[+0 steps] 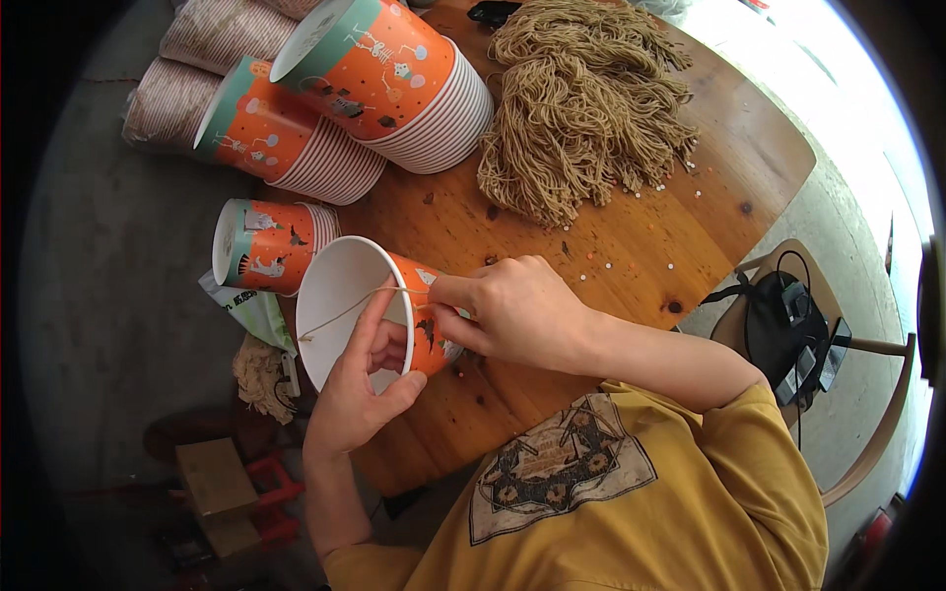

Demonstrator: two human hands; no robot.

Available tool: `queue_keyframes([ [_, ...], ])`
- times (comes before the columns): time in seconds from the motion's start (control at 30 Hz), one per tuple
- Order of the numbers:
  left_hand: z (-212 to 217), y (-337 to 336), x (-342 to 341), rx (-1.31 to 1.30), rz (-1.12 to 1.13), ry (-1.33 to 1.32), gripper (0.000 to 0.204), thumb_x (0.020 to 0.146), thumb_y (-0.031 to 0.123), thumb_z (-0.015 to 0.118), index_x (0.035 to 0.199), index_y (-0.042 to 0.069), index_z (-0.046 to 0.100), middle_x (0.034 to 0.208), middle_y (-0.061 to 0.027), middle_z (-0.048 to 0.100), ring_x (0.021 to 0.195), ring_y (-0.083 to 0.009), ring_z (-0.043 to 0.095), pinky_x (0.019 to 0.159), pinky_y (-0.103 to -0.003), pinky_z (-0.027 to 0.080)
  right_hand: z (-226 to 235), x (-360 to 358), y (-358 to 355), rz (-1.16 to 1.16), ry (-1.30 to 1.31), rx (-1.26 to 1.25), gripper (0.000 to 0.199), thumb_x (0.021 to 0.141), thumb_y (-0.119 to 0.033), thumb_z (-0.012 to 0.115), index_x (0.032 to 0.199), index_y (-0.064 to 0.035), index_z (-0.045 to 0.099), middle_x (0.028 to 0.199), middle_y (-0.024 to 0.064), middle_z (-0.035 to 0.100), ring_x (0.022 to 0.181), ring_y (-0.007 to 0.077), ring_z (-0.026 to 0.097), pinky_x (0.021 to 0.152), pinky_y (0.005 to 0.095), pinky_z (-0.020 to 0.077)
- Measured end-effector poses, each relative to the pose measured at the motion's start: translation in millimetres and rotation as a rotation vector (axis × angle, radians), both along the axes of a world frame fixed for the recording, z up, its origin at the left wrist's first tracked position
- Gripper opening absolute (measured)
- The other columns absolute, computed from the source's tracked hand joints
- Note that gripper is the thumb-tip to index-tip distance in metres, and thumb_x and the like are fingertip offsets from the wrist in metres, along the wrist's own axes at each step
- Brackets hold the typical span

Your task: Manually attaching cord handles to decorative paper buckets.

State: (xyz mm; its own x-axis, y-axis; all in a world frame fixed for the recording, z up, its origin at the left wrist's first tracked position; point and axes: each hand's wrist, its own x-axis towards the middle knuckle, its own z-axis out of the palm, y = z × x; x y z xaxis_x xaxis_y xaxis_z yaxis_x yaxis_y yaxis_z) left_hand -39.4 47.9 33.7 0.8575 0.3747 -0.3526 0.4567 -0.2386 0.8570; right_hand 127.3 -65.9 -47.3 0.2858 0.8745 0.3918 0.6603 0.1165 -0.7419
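Observation:
A large paper bucket (330, 281), white inside and orange with printed figures outside, lies tipped on its side with its mouth toward the left. My left hand (357, 394) grips its near rim, fingers inside and thumb against the outside. A thin tan cord (337, 317) runs from inside the bucket across my left index finger to the bucket's outer wall. There my right hand (527, 310) pinches the cord between thumb and forefinger, against the printed side. The exact spot where the cord meets the wall is partly hidden by my right fingers.
Nested stacks of similar paper buckets (414, 84) and a smaller stack (266, 244) fill the table's left side. A heap of tan cords (591, 108) lies at the back of the wooden table (759, 163), small paper dots nearby. At right stands a chair (877, 424) bearing a black bag (778, 325).

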Motion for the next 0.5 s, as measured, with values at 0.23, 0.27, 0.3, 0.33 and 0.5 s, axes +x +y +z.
queue_keyframes([
  [0.23, -6, 1, -1, 0.019, -0.01, -0.083, 0.071, 0.087, 0.004, 0.057, 0.148, 0.004, 0.02, 0.105, -0.0076, 0.057, 0.096, -0.0128, 0.056, 0.088, -0.029, 0.044, 0, 0, 4, 0.016, -0.023, 0.036, 0.016, 0.085, -0.024, 0.058, 0.092, -0.0106, 0.064, 0.057, 0.0108, 0.059, 0.055, 0.03, 0.061, 0.051, 0.0428, 0.0491],
  [0.27, -4, 3, 4, -0.031, 0.037, -0.076, 0.059, 0.09, 0.004, 0.053, 0.143, 0.002, 0.028, 0.104, -0.007, 0.057, 0.095, -0.0116, 0.056, 0.086, -0.028, 0.045, -1, 1, 4, 0.01, -0.036, 0.034, 0.017, 0.085, -0.024, 0.058, 0.094, -0.0109, 0.064, 0.057, 0.0111, 0.059, 0.055, 0.03, 0.061, 0.051, 0.0428, 0.0491],
  [0.3, -3, 5, 8, -0.082, 0.083, -0.07, 0.047, 0.094, 0.005, 0.05, 0.138, 0.0, 0.036, 0.103, -0.0065, 0.058, 0.094, -0.0104, 0.056, 0.085, -0.026, 0.045, -1, 1, 5, 0.004, -0.049, 0.032, 0.017, 0.085, -0.024, 0.058, 0.096, -0.0112, 0.063, 0.058, 0.0113, 0.059, 0.054, 0.03, 0.061, 0.051, 0.0429, 0.049],
  [0.33, -4, 6, 10, -0.079, 0.092, -0.075, 0.047, 0.094, 0.005, 0.05, 0.138, 0.0, 0.036, 0.103, -0.0065, 0.058, 0.094, -0.0104, 0.056, 0.085, -0.026, 0.045, 2, 1, 4, 0.013, -0.054, 0.035, 0.017, 0.085, -0.024, 0.058, 0.096, -0.0112, 0.063, 0.058, 0.0113, 0.059, 0.054, 0.03, 0.061, 0.051, 0.0429, 0.049],
  [0.5, -14, 7, 21, 0.042, 0.068, -0.099, 0.013, 0.097, 0.004, 0.045, 0.108, 0.001, 0.05, 0.099, -0.0024, 0.058, 0.092, -0.006, 0.053, 0.083, -0.022, 0.042, 10, 3, 2, 0.028, -0.081, -0.041, 0.019, 0.085, -0.025, 0.06, 0.098, -0.0113, 0.063, 0.058, 0.0126, 0.059, 0.055, 0.0311, 0.061, 0.051, 0.0431, 0.049],
])
